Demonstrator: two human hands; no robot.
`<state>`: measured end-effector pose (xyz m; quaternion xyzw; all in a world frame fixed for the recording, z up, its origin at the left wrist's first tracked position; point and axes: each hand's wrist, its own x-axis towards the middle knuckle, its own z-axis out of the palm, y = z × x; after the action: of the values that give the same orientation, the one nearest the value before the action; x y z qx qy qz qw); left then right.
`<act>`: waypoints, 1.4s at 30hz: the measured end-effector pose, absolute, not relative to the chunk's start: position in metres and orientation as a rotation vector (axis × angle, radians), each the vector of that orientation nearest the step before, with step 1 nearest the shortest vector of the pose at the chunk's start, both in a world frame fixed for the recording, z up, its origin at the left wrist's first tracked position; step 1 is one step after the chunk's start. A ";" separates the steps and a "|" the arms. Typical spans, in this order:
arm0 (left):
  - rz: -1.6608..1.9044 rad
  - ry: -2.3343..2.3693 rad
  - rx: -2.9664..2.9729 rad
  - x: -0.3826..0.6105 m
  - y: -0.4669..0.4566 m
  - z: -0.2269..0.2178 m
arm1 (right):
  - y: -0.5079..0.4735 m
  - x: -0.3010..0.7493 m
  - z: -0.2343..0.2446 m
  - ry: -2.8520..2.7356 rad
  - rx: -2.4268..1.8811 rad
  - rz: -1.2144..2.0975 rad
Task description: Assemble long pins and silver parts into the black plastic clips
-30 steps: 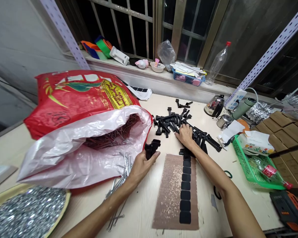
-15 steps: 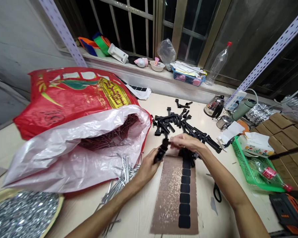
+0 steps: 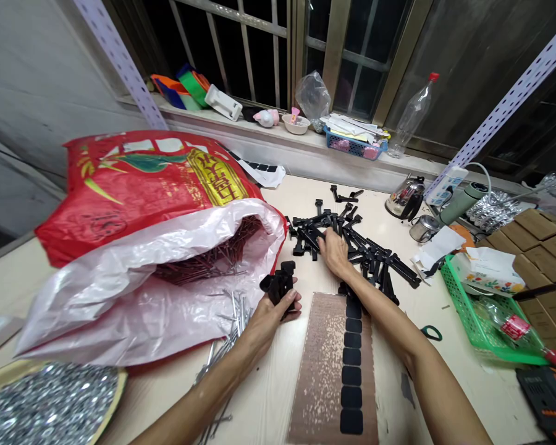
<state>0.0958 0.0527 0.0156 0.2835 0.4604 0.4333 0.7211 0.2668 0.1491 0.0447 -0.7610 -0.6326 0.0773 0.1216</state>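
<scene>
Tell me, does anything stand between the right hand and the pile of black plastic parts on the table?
Nothing visible does. The right hand lies on the pile of black parts, its fingers touching them. The left hand holds a separate bundle of black parts near the bag.

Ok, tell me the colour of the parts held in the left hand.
Black; the left hand grips a bunch of parts, clearest in the head view.

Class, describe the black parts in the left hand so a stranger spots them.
Start at the big red sack. Beside its open mouth the left hand clasps a bunch of black parts; unlike the loose pile beyond, these are held together.
</scene>
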 end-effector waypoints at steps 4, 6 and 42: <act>0.960 0.976 0.518 0.100 0.051 0.017 | 0.147 0.250 0.039 -1.979 -2.232 0.173; 0.934 0.951 0.479 0.099 0.050 0.023 | 0.147 0.243 0.037 -2.045 -2.209 0.152; 1.583 1.403 0.783 -0.058 -0.034 0.051 | 0.007 0.104 0.064 -2.300 -1.114 0.722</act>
<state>-0.0577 -0.0341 0.0510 0.3135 0.5620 0.6342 0.4286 0.1040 0.0072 0.0644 -0.4071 -0.8406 0.2638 0.2407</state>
